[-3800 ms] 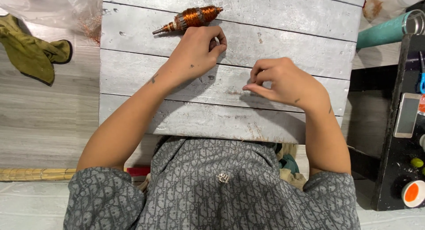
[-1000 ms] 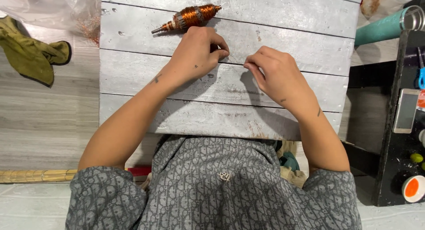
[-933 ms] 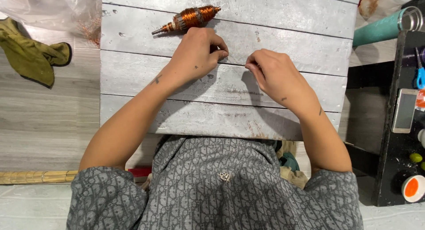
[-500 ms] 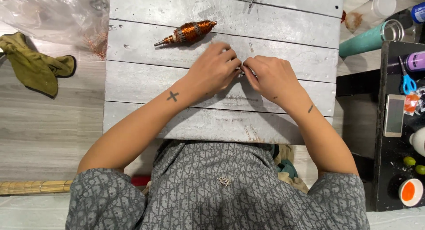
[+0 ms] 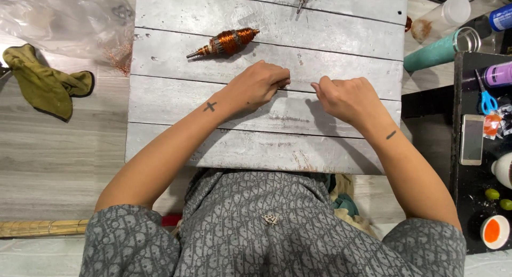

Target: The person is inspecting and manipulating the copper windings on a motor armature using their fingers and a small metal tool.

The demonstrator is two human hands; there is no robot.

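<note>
Left hand and right hand rest mid-board on grey plank tabletop, well apart, fingers curled shut, pinching; anything gripped too thin to tell. Copper-wound motor armature lies near far-left edge, beyond left hand, untouched.

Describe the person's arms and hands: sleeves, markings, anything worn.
Both arms are bare from short grey patterned sleeves down. The left forearm bears a small dark cross mark near the wrist; the right forearm has a short dark dash. Left hand and right hand show no gloves, rings or watch.
</note>
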